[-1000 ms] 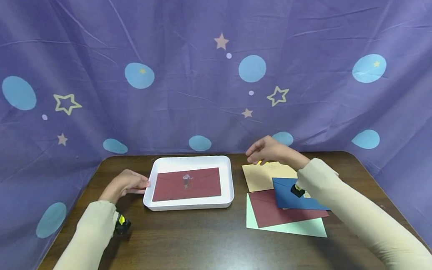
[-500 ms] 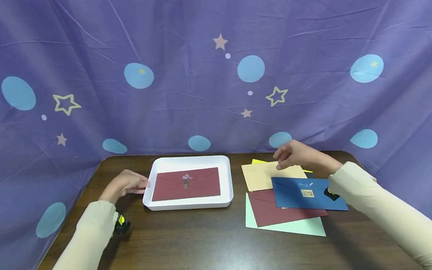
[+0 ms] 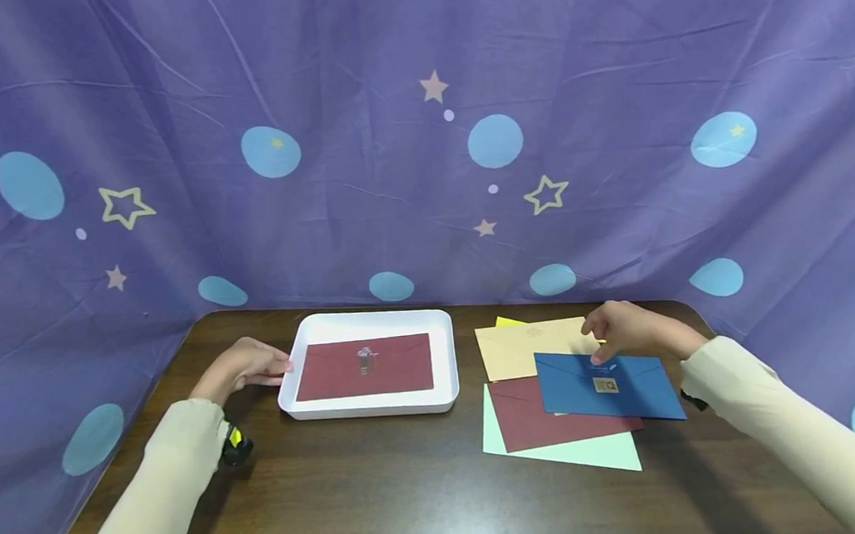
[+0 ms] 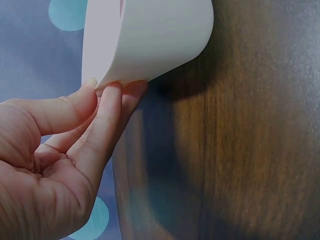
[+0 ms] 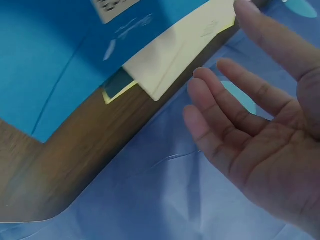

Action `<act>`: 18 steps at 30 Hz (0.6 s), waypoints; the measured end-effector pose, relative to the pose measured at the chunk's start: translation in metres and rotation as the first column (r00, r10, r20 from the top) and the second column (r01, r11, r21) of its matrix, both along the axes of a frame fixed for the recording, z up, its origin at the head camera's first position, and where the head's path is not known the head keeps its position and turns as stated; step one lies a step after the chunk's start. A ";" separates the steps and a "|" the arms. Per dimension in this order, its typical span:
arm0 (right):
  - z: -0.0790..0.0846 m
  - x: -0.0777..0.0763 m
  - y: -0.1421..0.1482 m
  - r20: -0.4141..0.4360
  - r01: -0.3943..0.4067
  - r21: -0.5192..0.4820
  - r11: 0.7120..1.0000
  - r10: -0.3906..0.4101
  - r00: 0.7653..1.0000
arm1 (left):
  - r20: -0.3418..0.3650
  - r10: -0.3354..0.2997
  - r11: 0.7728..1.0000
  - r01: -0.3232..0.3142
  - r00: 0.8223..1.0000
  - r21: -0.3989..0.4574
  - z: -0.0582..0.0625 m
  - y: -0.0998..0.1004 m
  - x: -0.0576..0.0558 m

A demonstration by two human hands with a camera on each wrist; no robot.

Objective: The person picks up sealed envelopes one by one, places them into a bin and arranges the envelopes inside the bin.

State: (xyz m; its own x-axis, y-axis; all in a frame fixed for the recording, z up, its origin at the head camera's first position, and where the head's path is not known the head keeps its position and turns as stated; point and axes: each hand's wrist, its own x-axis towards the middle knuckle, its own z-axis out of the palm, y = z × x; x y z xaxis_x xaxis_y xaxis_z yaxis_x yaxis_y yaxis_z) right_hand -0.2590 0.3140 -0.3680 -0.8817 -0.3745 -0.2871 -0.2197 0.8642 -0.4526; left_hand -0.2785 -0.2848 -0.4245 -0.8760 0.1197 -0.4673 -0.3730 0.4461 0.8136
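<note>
My left hand (image 3: 244, 369) pinches the left rim of a white tray (image 3: 444, 394); in the left wrist view the thumb lies on the rim and fingers sit against the wall (image 4: 150, 45). Inside the tray is a dark red envelope (image 3: 404, 364) with a small printed design. Over on the right, my right hand (image 3: 636, 331) hovers above a blue envelope (image 3: 637, 389) with a tan label, holding nothing. Its fingers are spread and loosely bent in the right wrist view. Under the blue envelope lie a cream envelope (image 3: 500, 353) and another dark red envelope (image 3: 528, 425).
A light green envelope (image 3: 597, 451) pokes out beneath the red one at the front of the pile. A yellow edge (image 3: 507, 321) shows behind the cream envelope. Behind the brown wooden table (image 3: 353, 487) hangs a purple curtain (image 3: 360, 156) with stars and blue dots.
My right hand has moved to the right and lower, from beyond the cream envelope to over the blue one. More of the blue envelope shows. My left hand stays on the tray.
</note>
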 end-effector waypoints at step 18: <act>-0.031 -0.004 0.028 -0.018 -0.095 0.202 0.975 0.101 0.995 | 0.003 -0.002 1.000 0.002 1.000 0.011 -0.001 -0.001 0.000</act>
